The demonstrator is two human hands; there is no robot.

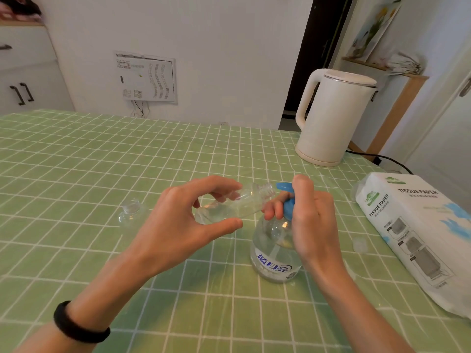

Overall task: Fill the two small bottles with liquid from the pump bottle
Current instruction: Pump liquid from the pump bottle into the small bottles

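L hand [178, 220] up over the surface [102, 161], fingers [224, 183] and thumb curled round the held bottle [244, 202], a small clear one. We see it lying nearly horizontal in the grip, base toward the L palm, open threaded neck pointing R. The neck sits just beside the blue nozzle [281, 186], mouth close to its tip; we can't tell if they touch. We can't tell whether there is any liquid inside it either, as clear plastic on a pale cloth gives no level. R hand [313, 220] is on the pump head [288, 210]: index finger laid along the top of it, the other fingers [272, 211] wrapped under the spout and round the blue collar, so a closed grip w/ one finger straight on top. Pump bottle [274, 253] stands upright on the surface, below and just R of the held bottle; clear body, dip tube visible inside, blue-and-white label facing us. Its fill level is not readable. 2nd bottle [131, 212] stands upright on the surface well to the L, past the L hand, neck open, no cap on, touched by nothing. A small clear cap [360, 244] lies on the surface R of the pump bottle, near the tissue pack [413, 225], which lies flat along the R edge. White kettle [331, 118] stands at the far R, handle toward the L, a black cord [382, 157] trailing off behind it. Cloth on the surface is green w/ a white grid. Black wristband [76, 327] on the L wrist.
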